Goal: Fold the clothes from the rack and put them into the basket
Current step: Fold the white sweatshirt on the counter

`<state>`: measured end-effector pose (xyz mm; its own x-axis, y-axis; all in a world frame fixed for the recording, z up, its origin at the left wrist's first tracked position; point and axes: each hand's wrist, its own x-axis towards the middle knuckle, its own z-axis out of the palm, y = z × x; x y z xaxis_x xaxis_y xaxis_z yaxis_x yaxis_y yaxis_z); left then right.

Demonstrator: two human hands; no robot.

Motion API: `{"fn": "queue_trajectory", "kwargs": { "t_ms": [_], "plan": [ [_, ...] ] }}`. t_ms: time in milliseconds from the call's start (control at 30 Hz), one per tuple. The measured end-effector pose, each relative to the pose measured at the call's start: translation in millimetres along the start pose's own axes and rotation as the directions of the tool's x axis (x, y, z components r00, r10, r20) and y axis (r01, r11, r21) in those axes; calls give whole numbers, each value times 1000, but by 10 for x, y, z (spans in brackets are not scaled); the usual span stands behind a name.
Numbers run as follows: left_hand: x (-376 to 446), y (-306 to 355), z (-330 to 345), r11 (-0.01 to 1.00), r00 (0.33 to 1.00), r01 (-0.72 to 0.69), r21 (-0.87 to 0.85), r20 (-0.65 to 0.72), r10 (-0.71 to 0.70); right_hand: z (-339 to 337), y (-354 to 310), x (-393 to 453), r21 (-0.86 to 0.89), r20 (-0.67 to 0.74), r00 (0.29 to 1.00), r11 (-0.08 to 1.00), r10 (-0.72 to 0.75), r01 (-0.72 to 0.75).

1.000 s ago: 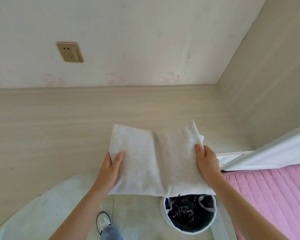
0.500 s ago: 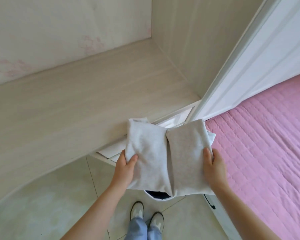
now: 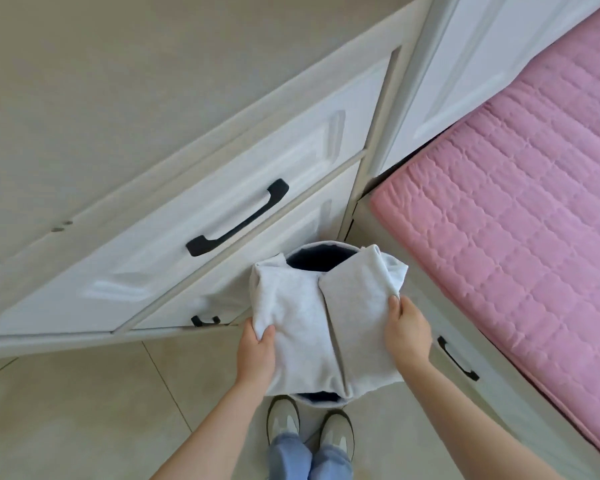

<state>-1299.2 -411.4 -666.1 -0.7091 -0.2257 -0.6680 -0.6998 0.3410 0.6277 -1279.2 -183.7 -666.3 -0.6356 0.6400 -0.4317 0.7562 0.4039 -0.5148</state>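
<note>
A folded light grey garment (image 3: 323, 320) hangs flat between both hands, creased down its middle. My left hand (image 3: 257, 351) grips its left edge, thumb on top. My right hand (image 3: 407, 332) grips the right edge the same way. Directly underneath stands a round basket (image 3: 321, 244) with a white rim and a dark inside. The garment covers most of the basket's opening; only the far rim and a sliver of the near rim show.
White drawers with black handles (image 3: 238, 218) run along the left behind the basket. A bed with a pink quilted mattress (image 3: 520, 216) lies to the right, with a drawer handle (image 3: 458, 358) in its base. My feet in pale shoes (image 3: 310, 427) stand on the tiled floor.
My view has tipped down from the wall and shelf to the floor. The garment, first held spread wide, is now folded in half and lowered over the basket.
</note>
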Motion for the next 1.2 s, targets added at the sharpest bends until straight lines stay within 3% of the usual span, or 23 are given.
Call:
{"fn": "queue_trajectory", "kwargs": {
  "t_ms": [167,300,433,567,667,967,1100,1200],
  "plan": [
    [695,-302,367,979,996,-80,185,44,73,611,89,438,-160,53,993,980,-108,116],
    [1060,-518,654,963,998,-13,270,57,-3,1065,293,658,-153,60,995,985,-75,84],
    [1339,-709,929,971,996,91,220,-15,-90,1413,575,933,-16,76,986,988,152,-151],
    [1718,-976,1083,945,980,190,264,-107,-167,1820,835,1344,106,93,886,880,454,-462],
    [1913,-1103,1146,900,978,209,383,-109,-180,1985,916,1483,104,216,872,878,439,-467],
    [1797,-791,1161,783,969,195,591,5,-245,1775,719,1117,-172,260,890,924,376,-340],
    [1346,-477,909,807,967,83,585,147,-206,1335,524,599,-311,358,899,940,251,-139],
    [854,-138,645,861,957,19,508,241,-164,857,293,184,-204,474,866,977,158,-66]
  ]
}}
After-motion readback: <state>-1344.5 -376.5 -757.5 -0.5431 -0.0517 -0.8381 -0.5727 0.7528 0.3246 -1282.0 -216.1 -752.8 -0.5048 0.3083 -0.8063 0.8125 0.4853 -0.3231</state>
